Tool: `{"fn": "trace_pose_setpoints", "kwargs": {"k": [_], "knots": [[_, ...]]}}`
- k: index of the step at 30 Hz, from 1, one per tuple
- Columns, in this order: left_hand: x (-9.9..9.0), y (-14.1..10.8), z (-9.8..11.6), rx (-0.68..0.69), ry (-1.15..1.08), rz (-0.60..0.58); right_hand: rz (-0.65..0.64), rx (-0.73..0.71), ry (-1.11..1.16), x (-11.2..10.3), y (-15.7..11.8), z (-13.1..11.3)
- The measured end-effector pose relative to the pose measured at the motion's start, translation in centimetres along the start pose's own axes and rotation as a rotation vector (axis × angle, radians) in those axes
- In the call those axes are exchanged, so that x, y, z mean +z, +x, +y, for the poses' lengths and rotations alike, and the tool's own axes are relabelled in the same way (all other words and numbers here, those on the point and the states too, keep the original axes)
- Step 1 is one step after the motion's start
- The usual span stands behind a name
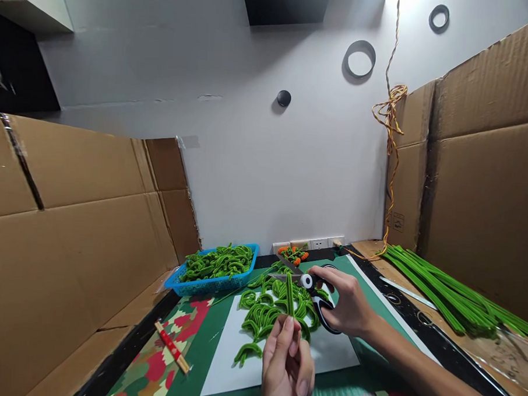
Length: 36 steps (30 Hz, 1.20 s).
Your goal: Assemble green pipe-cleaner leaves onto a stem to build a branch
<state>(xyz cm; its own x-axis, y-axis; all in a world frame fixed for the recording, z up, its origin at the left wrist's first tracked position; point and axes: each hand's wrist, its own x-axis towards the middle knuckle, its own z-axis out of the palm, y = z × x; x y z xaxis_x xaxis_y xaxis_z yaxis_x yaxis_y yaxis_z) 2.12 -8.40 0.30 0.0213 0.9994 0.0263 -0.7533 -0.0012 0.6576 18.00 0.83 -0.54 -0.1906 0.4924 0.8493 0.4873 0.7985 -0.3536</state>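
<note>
My left hand (286,362) pinches a folded green pipe cleaner (290,294) upright between thumb and fingers. To its right, my right hand (344,301) grips a pair of black-and-white scissors (306,281). The scissor blades are spread and point left, close to the upper end of the pipe cleaner; whether they touch it I cannot tell. Behind and below lies a pile of bent green pipe cleaner pieces (261,317) on a white sheet (225,368). One curved piece (247,352) sits apart at the near left of the pile.
A blue basket (212,286) heaped with green pieces stands at the back left. Wrapped chopsticks (172,347) lie at left on the green mat (203,341). Orange-and-green pieces (294,255) sit by the wall. Long green pipe cleaners (439,293) lie at right. Cardboard walls (78,242) flank the table.
</note>
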Motion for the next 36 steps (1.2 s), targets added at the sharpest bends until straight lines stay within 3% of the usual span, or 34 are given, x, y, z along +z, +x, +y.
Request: {"fn": "trace_pose_setpoints", "kwargs": {"k": [15,26,36], "knots": [[-0.9,0.9,-0.5,-0.052,-0.003,-0.012,0.048,-0.043,-0.063,0.2,0.0,0.1],[-3.4,2.5,-1.2,-0.117,-0.056,0.011,0.052,-0.174,-0.364,0.3,0.1,-0.3],[-4.9,3.2,-1.4,-0.112,-0.071,0.051,-0.001,-0.166,-0.394,1.0,-0.4,0.3]]}}
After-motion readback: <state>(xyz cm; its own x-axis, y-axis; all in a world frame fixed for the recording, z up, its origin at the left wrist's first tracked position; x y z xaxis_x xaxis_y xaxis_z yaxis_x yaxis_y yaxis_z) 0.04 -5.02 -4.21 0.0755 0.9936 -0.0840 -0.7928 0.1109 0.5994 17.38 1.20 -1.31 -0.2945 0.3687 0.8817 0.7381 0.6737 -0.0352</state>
